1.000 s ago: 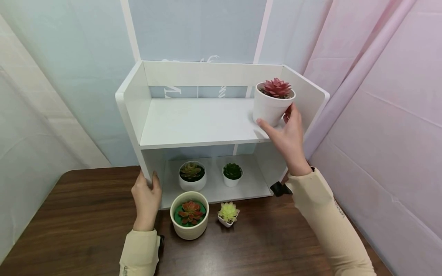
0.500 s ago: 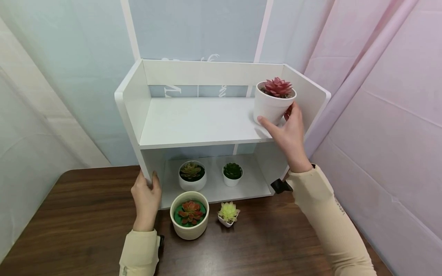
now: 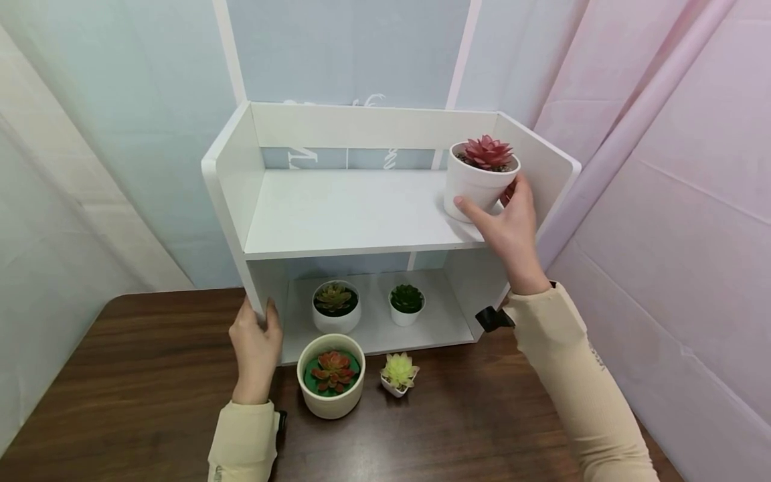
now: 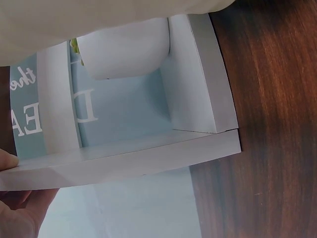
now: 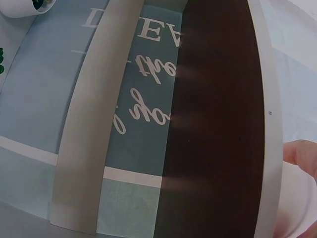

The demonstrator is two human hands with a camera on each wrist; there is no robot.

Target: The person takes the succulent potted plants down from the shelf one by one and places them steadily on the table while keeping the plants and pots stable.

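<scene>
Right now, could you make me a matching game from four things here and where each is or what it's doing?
1. Pink succulent
2. Dark green succulent
3. Yellow-green succulent
4. Left hand

A. Potted, on the wooden table
B. Gripping a side panel
C. In a pot held by the right hand
D. Potted, on the lower shelf

Pairs: 1-C, 2-D, 3-A, 4-B

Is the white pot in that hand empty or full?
Full: a red plant and brown bits show inside the white pot.

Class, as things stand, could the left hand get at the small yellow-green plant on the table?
Probably not directly: the left hand grips the shelf, and the cream pot stands between hand and yellow-green plant.
</scene>
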